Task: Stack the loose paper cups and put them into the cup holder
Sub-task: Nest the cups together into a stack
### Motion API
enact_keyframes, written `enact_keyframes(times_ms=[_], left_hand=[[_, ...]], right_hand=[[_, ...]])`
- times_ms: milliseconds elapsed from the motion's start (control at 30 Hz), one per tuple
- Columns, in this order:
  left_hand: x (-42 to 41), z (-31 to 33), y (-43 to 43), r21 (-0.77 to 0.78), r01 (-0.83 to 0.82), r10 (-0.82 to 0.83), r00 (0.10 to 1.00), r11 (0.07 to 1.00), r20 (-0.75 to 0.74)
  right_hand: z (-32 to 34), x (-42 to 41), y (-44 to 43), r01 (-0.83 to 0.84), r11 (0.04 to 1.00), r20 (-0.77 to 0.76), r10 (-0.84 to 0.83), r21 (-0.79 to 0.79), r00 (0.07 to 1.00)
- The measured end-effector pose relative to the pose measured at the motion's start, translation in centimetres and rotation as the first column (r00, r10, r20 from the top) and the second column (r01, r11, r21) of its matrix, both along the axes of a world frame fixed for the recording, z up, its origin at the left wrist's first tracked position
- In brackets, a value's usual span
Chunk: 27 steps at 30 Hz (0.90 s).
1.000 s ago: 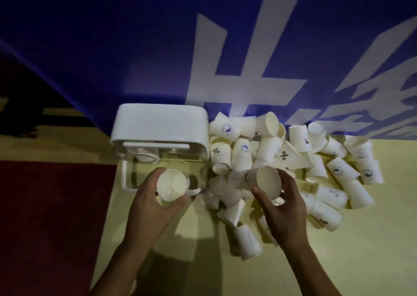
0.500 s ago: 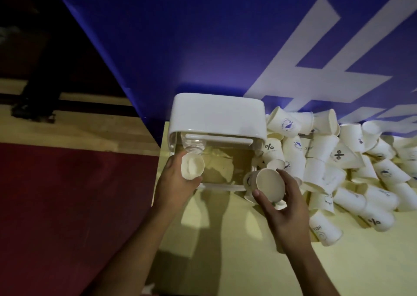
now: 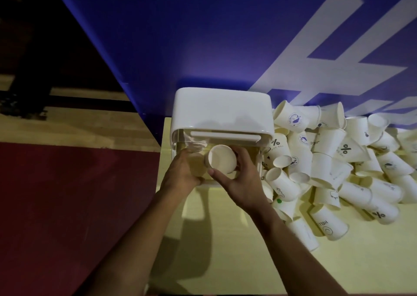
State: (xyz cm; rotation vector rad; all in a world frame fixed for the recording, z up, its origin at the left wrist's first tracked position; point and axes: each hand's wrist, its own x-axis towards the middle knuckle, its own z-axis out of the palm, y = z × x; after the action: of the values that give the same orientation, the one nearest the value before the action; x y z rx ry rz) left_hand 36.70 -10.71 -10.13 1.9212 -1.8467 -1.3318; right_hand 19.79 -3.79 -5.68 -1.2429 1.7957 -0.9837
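Observation:
The cup holder (image 3: 222, 113), a clear box under a white top, stands at the table's back left corner. Both my hands are at its front opening. My right hand (image 3: 241, 183) grips a white paper cup (image 3: 222, 161), its mouth facing me, just inside the opening. My left hand (image 3: 181, 176) is curled round a second cup (image 3: 197, 166), which lies in shadow right beside the first. Whether the two cups are nested I cannot tell. A heap of loose paper cups (image 3: 338, 171) lies to the right of the holder.
The yellow table (image 3: 225, 239) ends at its left edge just beside the holder, with red floor (image 3: 67, 205) below. A blue banner (image 3: 203, 36) with white lettering rises behind the holder and the heap. Stray cups (image 3: 304, 234) reach toward the table's front right.
My right hand has carried its cup left from the heap to the holder's opening, next to my left hand. The view has shifted left and closer to the holder.

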Motion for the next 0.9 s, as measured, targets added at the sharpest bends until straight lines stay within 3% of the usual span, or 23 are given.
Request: enact_keyframes(times_ms=[133, 433, 633, 800, 900], left_hand=[[1.3, 0.3, 0.0, 0.023, -0.013, 0.015, 0.998, 1.000, -0.061], [1.8, -0.5, -0.7, 0.107, -0.236, 0.251, 0.955, 0.966, -0.158], [1.7, -1.6, -0.5, 0.062, -0.126, 0.130, 0.989, 0.990, -0.073], [1.7, -1.8, -0.4, -0.014, -0.119, 0.119, 0.993, 0.993, -0.027], [1.9, -2.2, -0.4, 0.017, -0.141, 0.142, 0.988, 0.990, -0.062]], right_hand=[[-0.8, 1.4, -1.1, -0.081, 0.997, -0.021, 0.081, -0.003, 0.997], [-4.1, 2.9, -2.4, -0.123, 0.987, -0.118, 0.135, 0.100, 0.984], [-5.8, 2.9, -2.7, -0.188, 0.947, -0.165, 0.235, 0.259, 0.958], [-6.2, 2.8, -2.7, -0.241, 0.911, -0.079, 0.282, 0.335, 0.956], [-6.4, 2.8, -2.8, -0.252, 0.906, -0.093, 0.299, 0.339, 0.950]])
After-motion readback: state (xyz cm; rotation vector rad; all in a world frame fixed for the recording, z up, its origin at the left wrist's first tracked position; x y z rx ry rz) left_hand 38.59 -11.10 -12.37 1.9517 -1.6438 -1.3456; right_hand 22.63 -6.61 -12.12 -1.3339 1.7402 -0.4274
